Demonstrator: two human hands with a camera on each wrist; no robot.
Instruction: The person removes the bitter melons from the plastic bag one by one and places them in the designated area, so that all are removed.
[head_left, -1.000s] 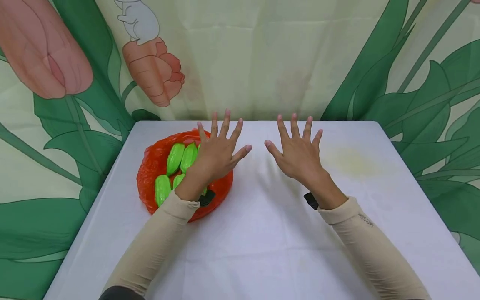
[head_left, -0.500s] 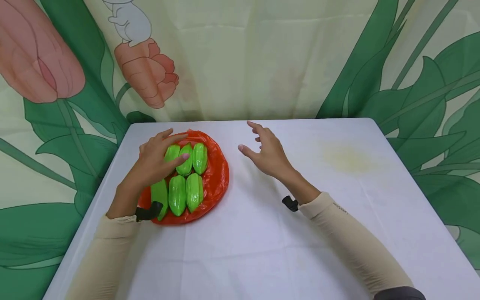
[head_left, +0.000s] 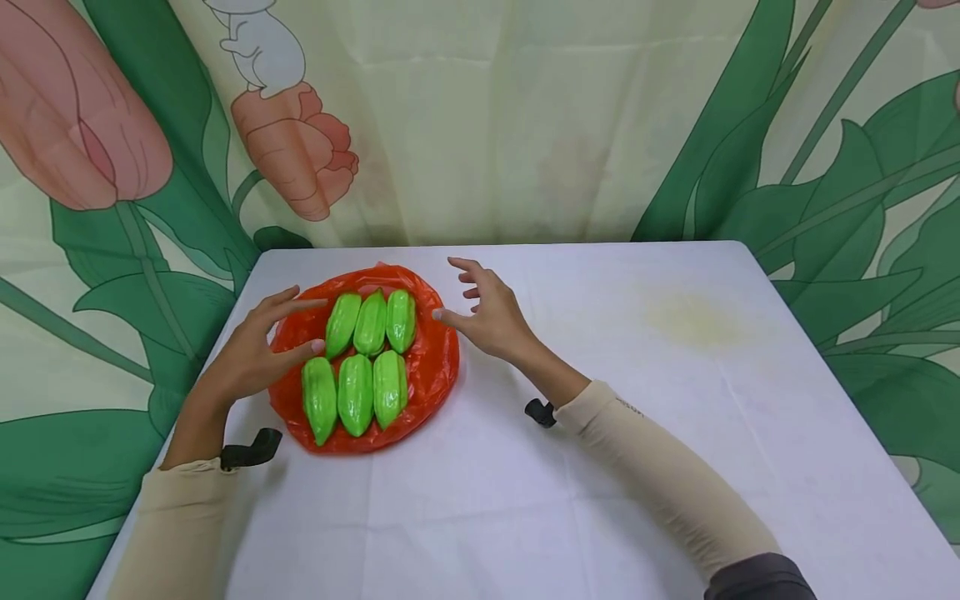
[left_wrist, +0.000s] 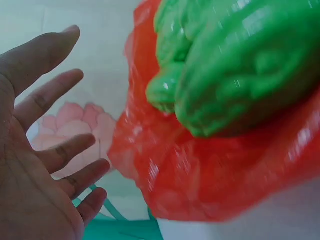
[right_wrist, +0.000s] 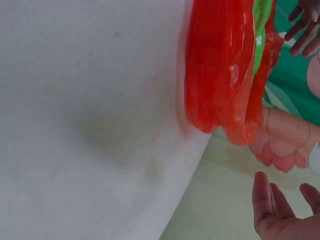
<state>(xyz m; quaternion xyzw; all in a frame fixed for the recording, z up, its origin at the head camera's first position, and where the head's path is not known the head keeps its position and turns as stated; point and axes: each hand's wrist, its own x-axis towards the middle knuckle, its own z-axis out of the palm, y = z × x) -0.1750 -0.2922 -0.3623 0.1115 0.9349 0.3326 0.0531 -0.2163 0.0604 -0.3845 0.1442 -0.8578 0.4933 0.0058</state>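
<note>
Red, crinkled plastic (head_left: 431, 367) forms a round bed on the left part of the white table (head_left: 480, 508); on it lie six glossy green fruits (head_left: 355, 396) in two rows of three. The left hand (head_left: 251, 357) is at the bed's left edge, fingers spread and nothing in its grasp; the right hand (head_left: 491, 317) is just beside the opposite edge, thumb parted from loosely bent fingers, likewise holding nothing; behind hangs a printed curtain (head_left: 525, 125).
</note>
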